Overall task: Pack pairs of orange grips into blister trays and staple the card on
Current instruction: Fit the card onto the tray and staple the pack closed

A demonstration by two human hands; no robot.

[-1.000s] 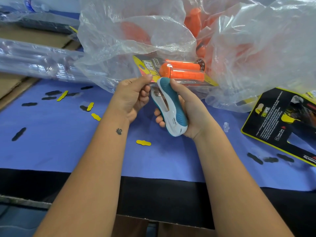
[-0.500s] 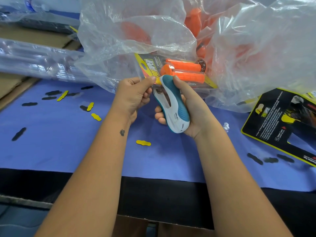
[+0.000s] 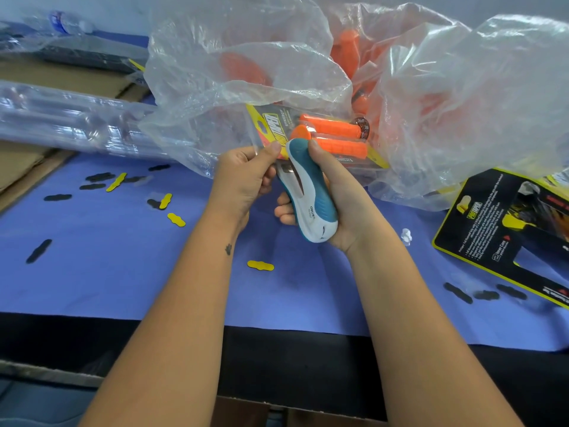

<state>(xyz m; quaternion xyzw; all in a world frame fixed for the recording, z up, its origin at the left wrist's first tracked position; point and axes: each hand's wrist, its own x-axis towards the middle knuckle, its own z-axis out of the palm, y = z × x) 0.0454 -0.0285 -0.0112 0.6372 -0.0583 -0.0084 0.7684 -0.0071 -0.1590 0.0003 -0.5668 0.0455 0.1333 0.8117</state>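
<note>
Head view shows us mid-staple, both hands raised a little above the blue surface (image 3: 92, 272). Our right hand (image 3: 341, 204) has its grip clenched round the stapler (image 3: 308, 192), thumb on the teal top near the nose, fingers curled underneath. Our left hand (image 3: 246, 177) has its grip pinching the near-left corner of the blister pack (image 3: 308, 134), thumb on top of the card edge.

What the coming squeeze turns on is how the pack lies from the stapler's mouth. The pack sits just beyond and slightly right of the stapler's nose, which reaches the card's near edge right beside our left thumb. The stapler's long axis runs from our right palm up and away, tilted a little left. The pack's long axis runs crosswise to that, left to right, sloping gently down toward the right, so the two orange grips (image 3: 335, 137) inside lie side by side with their flanged ends toward the left and their far ends pointing right. The yellow hanger end of the card points left, partly tucked under the clear plastic bag (image 3: 246, 57).

We judge the right hand does the pressing while the left, nearer the card's corner, only steadies it. Whether the card edge is fully inside the stapler's mouth we cannot tell; the nose hides it.
</note>
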